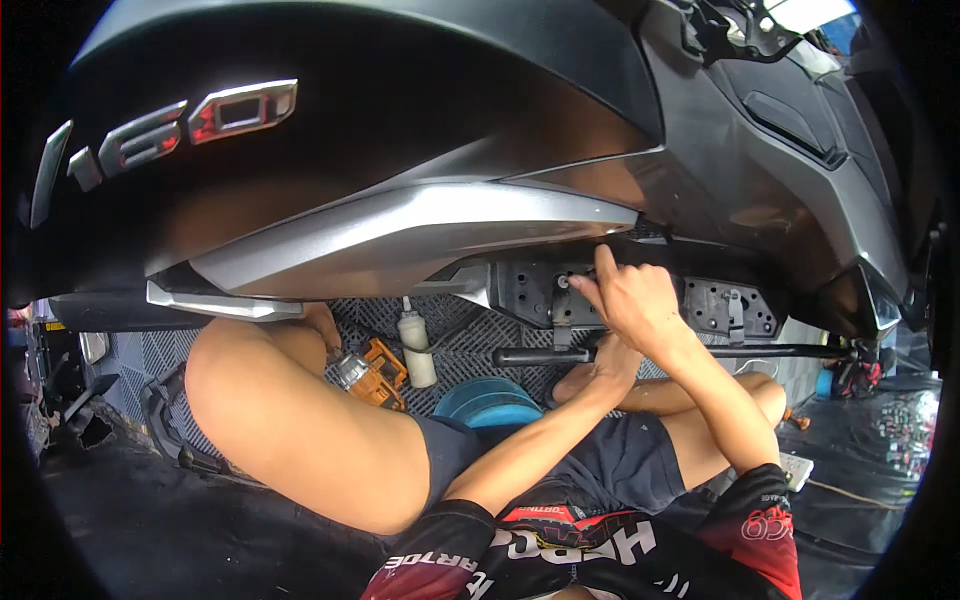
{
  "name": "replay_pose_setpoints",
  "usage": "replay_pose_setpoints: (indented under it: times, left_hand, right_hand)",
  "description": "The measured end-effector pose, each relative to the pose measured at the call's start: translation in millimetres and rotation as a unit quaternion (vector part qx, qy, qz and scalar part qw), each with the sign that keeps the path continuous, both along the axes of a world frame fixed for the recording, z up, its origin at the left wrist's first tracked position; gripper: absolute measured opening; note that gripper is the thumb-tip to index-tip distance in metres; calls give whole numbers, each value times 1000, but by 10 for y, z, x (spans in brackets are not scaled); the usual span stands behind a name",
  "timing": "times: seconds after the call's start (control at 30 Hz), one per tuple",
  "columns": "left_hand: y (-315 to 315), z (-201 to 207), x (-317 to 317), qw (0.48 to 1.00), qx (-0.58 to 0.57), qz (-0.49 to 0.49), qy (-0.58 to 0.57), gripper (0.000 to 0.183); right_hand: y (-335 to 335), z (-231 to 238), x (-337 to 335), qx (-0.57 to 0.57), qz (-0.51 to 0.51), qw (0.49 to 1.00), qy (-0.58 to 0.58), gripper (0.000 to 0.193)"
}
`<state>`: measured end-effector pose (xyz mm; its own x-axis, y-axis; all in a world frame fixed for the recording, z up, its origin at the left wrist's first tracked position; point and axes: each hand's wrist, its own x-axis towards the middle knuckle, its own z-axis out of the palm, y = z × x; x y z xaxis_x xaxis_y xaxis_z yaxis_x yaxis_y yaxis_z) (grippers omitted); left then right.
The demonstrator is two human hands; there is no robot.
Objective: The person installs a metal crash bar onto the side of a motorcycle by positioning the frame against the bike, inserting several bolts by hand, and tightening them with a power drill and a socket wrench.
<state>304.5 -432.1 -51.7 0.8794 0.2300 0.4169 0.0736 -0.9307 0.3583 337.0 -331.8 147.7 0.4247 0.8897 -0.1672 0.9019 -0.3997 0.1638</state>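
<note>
The right hand (642,302) is raised in front of a long black metal plate with holes and bolts (705,302), under the lower edge of a pointed silver-grey body panel (430,218) on a dark motor scooter (430,120). Its index finger points up to the panel's edge near the right tip; whether it touches cannot be told. The thumb stands apart from the index finger and reaches left, close to a round bolt head (563,283) on the plate. The other fingers curl in, and whether they hold anything cannot be seen.

The plate thus lies directly behind the right hand, showing on both sides of it, with the panel just above the fingertip.

The left hand (618,361) is lower, below the right hand and by a long black bar with a thicker sleeve at its left end (545,356). Its fingers are largely hidden, so its grip cannot be told.

Well to the left of both hands, an orange-and-silver power tool (372,376) lies beside an upright, whitish plastic squeeze bottle (418,352) on a dark grated floor mat (470,352). A round blue plastic object (487,398) shows between the person's legs.
</note>
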Motion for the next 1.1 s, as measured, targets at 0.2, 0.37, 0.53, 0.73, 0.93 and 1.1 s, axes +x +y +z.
replay_pose_setpoints:
  times: [0.2, 0.37, 0.53, 0.73, 0.93, 1.1]
  left_hand:
    - [-96, -47, 79, 996, -45, 34, -70, 14]
    - [-118, -464, 21, 997, -66, 32, 28, 9]
    - [-47, 360, 22, 984, -90, -28, 149, 7]
    - [-80, -230, -5, 985, -140, -55, 82, 21]
    - [200, 587, -100, 995, 89, 21, 29, 52]
    - [338, 536, -191, 982, -78, -73, 156, 18]
  right_hand:
    - [-44, 74, 44, 37, 33, 999, -1, 40]
    - [84, 85, -99, 67, 64, 996, 16, 42]
    - [-8, 138, 175, -11, -3, 1000, 6, 44]
    - [77, 110, -44, 88, 44, 993, 59, 34]
    - [-308, 133, 58, 179, -112, 972, 101, 30]
    - [-480, 405, 84, 307, -171, 907, 231, 21]
